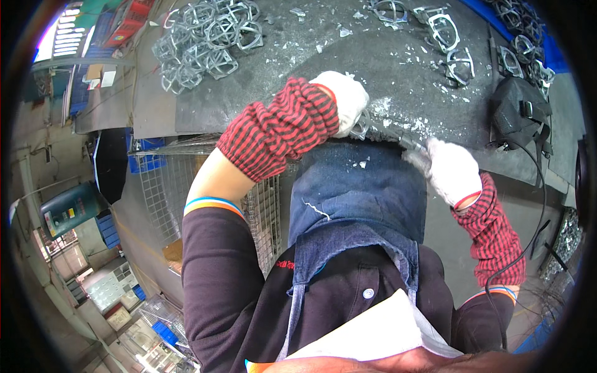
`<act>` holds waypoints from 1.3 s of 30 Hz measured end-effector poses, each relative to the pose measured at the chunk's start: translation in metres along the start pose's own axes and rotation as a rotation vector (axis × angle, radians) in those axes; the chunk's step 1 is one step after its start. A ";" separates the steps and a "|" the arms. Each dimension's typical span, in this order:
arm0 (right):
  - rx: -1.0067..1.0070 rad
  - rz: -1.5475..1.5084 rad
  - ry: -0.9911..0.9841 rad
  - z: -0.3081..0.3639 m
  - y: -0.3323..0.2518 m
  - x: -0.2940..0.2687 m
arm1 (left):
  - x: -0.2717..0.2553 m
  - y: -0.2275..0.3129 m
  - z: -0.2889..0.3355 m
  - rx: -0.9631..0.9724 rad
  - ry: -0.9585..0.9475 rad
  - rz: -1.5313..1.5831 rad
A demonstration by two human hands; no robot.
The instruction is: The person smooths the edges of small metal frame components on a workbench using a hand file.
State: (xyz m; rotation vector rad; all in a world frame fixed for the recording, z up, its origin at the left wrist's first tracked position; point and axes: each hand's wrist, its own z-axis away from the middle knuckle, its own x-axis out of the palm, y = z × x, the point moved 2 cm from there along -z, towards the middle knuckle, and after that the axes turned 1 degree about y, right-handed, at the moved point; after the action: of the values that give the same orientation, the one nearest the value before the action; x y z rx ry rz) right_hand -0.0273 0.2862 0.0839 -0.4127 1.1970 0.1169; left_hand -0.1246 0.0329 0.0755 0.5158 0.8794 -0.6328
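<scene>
My left hand (pixel 346 102), in a white glove, is closed on a small silvery metal frame (pixel 360 126) at the table's near edge. Most of that frame is hidden behind the glove. My right hand (pixel 453 173), also gloved in white, grips a slim metal hand tool (pixel 407 140); its tip points left toward the frame, and I cannot tell its exact kind. White flakes and shavings (pixel 385 107) lie scattered around both hands. A few fall on my blue denim apron (pixel 360 193), just below the edge.
Many similar metal frames form a heap (pixel 208 40) at the far left of the grey table (pixel 280 105). Several loose ones (pixel 443 32) lie at the far right. A black bag (pixel 519 112) with a cable sits at the right edge. Wire baskets (pixel 165 189) stand below left.
</scene>
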 end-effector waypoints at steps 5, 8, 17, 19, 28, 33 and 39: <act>0.175 -0.335 -0.307 0.015 -0.010 0.034 | 0.016 0.021 0.031 -0.038 0.194 -0.005; 0.606 -0.914 -0.720 0.027 -0.020 0.050 | 0.030 0.033 0.045 -0.030 0.431 -0.071; 0.646 -0.873 -0.588 0.037 -0.031 0.057 | 0.056 0.038 0.051 -0.178 0.499 -0.079; 0.586 -0.890 -0.614 0.040 -0.033 0.060 | 0.057 0.040 0.052 -0.187 0.520 -0.088; 0.222 -0.272 -0.119 0.043 -0.037 0.063 | 0.063 0.052 0.052 -0.259 0.525 -0.076; 0.330 -0.576 -0.441 0.048 -0.046 0.053 | 0.058 0.043 0.056 -0.259 0.472 -0.059; 0.573 -1.175 -0.581 0.052 -0.021 0.034 | 0.027 -0.019 0.056 -0.193 0.465 -0.136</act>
State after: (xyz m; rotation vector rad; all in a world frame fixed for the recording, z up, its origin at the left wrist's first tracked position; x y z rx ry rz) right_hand 0.0369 0.2817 0.0732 -0.4670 0.2498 -1.0329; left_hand -0.0941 -0.0244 0.0808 0.4365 1.4100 -0.5506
